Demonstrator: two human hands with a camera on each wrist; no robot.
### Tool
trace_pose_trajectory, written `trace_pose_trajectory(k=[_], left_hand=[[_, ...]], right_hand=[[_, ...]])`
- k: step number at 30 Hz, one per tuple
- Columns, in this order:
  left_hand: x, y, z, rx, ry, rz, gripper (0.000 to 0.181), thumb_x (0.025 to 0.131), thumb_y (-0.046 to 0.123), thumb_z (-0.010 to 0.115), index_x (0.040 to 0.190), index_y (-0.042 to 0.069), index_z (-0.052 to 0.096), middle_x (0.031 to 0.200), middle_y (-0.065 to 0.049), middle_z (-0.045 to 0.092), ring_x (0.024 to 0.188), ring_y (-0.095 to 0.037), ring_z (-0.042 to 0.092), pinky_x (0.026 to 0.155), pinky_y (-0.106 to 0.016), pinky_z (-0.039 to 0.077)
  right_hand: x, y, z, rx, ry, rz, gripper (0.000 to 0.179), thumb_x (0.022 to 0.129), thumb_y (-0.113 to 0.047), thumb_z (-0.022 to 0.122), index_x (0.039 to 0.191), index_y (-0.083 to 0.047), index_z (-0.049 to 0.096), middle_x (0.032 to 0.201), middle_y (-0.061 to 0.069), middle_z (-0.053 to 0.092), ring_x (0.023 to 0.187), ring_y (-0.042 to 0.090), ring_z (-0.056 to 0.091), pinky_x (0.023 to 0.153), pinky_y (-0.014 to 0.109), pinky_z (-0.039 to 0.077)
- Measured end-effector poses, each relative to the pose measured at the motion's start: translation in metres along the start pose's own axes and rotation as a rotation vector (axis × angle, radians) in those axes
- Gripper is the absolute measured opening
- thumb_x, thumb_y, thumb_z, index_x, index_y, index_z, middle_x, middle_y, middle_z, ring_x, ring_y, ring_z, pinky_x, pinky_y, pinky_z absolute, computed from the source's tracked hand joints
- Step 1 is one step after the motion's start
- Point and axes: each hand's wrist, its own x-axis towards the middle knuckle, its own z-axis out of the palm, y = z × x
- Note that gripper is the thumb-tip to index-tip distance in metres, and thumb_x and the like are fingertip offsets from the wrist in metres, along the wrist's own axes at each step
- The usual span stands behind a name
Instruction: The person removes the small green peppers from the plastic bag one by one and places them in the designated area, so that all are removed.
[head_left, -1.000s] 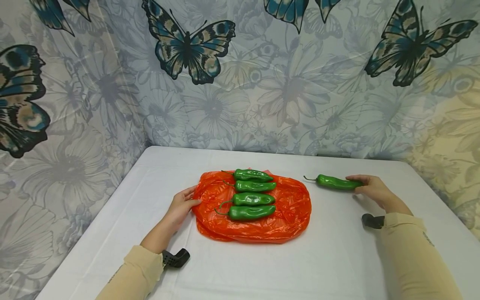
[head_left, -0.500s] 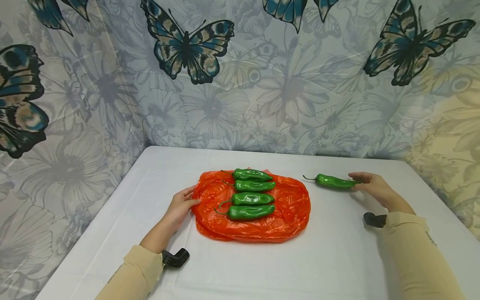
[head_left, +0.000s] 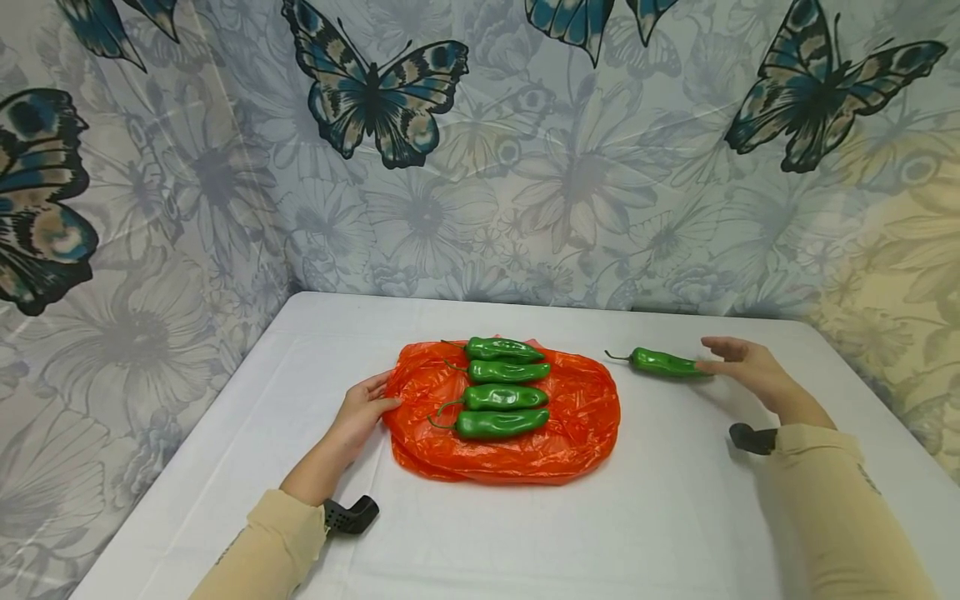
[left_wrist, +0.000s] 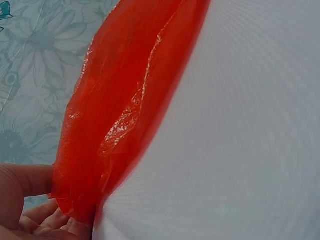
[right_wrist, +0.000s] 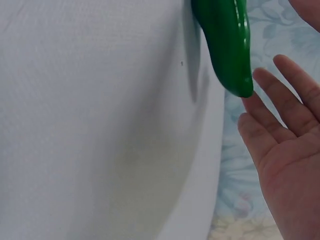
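Green, a lone pepper (head_left: 663, 362) lies toward the far right corner of the table (head_left: 570, 542), roughly parallel to the far edge, tip at the nearer right hand (head_left: 756, 375), outstretched, grasping nothing; the left hand (head_left: 363, 412) pinches a bag (head_left: 581, 400).

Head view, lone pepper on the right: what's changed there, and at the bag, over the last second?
The right hand has loosened its grip on the lone pepper: its fingers have opened and it has drawn back slightly to the right. Whether it still touches the tip is hard to tell. The pepper, the left hand at the red bag's left edge and the four peppers on the bag stayed put.
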Motion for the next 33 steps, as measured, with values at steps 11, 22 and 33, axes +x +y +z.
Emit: trace_pose_trajectory(k=[11,22,33], left_hand=[[-0.003,0.001,0.000,-0.006,-0.003,0.009,0.056,0.089,0.000,0.052,0.142,-0.001,0.033,0.144,-0.021,0.039,0.130,-0.030,0.041,0.093,-0.023,0.046],[-0.006,0.004,0.001,-0.023,-0.005,0.019,0.056,0.089,-0.001,0.052,0.142,-0.002,0.033,0.144,-0.023,0.039,0.130,-0.032,0.041,0.080,-0.013,0.045],[-0.006,0.004,0.002,-0.009,-0.003,0.015,0.057,0.089,0.000,0.052,0.142,-0.002,0.033,0.143,-0.023,0.040,0.130,-0.031,0.041,0.083,-0.015,0.046]], right_hand=[[-0.004,-0.010,0.002,0.021,-0.009,-0.022,0.084,0.088,-0.039,0.061,0.146,0.004,0.018,0.148,0.032,0.019,0.134,0.054,0.013,0.104,0.065,0.019],[-0.010,-0.013,0.001,-0.003,-0.002,-0.052,0.084,0.089,-0.040,0.059,0.148,0.000,0.015,0.151,0.029,0.017,0.135,0.052,0.012,0.105,0.064,0.019],[-0.019,-0.030,0.007,-0.021,0.041,-0.095,0.082,0.088,-0.040,0.061,0.148,-0.002,0.020,0.150,0.029,0.020,0.137,0.047,0.014,0.108,0.056,0.020]])
